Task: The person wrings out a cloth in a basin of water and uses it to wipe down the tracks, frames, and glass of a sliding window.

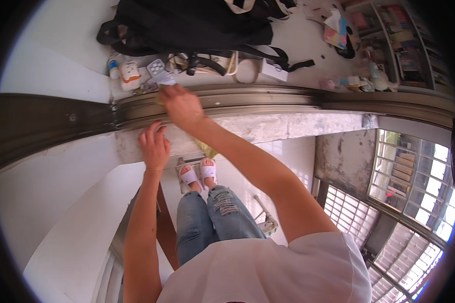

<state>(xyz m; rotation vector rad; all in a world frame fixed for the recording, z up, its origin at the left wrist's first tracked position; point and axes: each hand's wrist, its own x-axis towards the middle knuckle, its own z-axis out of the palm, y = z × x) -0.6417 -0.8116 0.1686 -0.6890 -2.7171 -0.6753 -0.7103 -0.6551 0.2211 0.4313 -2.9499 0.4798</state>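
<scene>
My right hand (182,104) presses down on the metal sliding-window track (242,99), near its left end. Its fingers are closed around a small yellowish cloth (160,97), mostly hidden beneath them. Lower down, my left hand (153,146) rests over the worn stone sill (258,127), holding nothing, with fingers spread and bent. A second yellow-green cloth (206,148) hangs at the sill's front edge, partly covered by my right forearm.
Beyond the track lie a black bag (193,28), a white box (273,70), a blister pack (156,67) and a white-and-orange figure (130,75). Shelves (405,45) stand far right. My slippered feet are on a small stool (184,181), above the tiled floor.
</scene>
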